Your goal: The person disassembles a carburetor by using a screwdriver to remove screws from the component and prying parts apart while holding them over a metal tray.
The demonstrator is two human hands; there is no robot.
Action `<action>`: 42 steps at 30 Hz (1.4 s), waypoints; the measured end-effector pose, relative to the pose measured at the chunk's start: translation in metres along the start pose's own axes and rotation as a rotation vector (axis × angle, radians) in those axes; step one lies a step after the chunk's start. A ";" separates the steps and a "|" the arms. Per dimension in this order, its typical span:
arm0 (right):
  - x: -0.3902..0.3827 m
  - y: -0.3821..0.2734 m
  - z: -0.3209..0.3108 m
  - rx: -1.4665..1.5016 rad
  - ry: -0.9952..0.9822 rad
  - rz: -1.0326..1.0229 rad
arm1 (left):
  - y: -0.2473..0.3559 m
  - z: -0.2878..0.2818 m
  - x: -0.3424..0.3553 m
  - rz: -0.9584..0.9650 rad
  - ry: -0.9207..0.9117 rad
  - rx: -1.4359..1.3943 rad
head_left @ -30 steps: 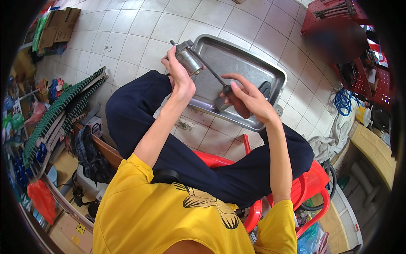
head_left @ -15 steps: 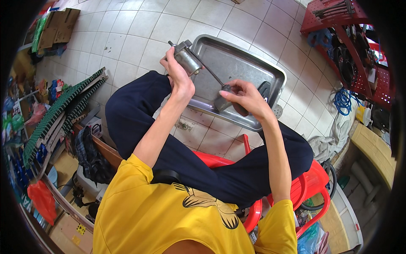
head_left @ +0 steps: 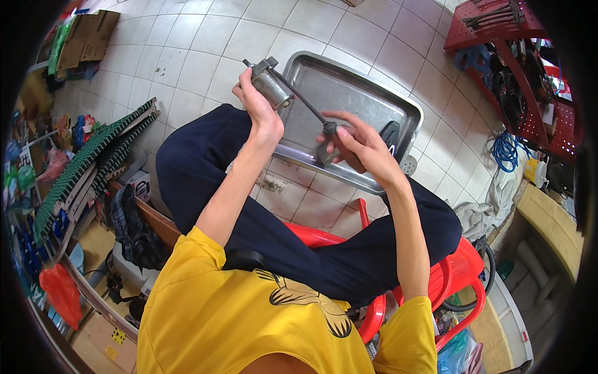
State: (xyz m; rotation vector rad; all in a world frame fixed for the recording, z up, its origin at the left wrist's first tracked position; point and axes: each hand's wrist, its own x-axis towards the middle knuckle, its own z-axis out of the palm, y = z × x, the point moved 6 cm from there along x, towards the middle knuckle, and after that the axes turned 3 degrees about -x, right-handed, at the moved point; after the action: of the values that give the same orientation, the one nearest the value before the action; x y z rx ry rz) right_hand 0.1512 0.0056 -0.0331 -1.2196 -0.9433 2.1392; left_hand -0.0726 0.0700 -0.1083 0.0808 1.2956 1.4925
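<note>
My left hand [head_left: 258, 107] is closed round a small cylindrical metal motor [head_left: 270, 87] with a short shaft at its far end, tilted above the tray's left end. In my right hand [head_left: 364, 148] is the dark handle of a screwdriver [head_left: 303, 100]. Its long shaft slants up to the motor's flanged far end, where the tip is hard to see. My right index finger is stretched over the handle and the thumb presses along it. Below that hand, partly hidden, a grey metal cylinder [head_left: 324, 153] is in the metal tray [head_left: 356, 82]. A black-handled tool [head_left: 390, 134] lies at the tray's right.
The tray rests on the tiled floor [head_left: 249, 34] beyond my knees. A red perforated rack [head_left: 498, 47] stands far right, with a coiled blue hose [head_left: 504, 149] below. Red plastic chair parts [head_left: 458, 274] are beside my right leg. Green-black strips [head_left: 93, 162] lie left.
My right fingers have loosened and shifted on the screwdriver handle, the index finger now stretched out. My left hand and the motor have moved slightly left and away.
</note>
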 end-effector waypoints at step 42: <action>0.000 0.011 -0.011 0.103 0.039 0.072 | -0.011 -0.001 0.000 -0.062 -0.024 -0.020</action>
State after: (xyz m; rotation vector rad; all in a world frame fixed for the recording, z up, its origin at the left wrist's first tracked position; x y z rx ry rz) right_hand 0.1594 0.0020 -0.0457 -1.2567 -0.7740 2.1830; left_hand -0.0655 0.0674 -0.1170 0.0452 1.2530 1.4470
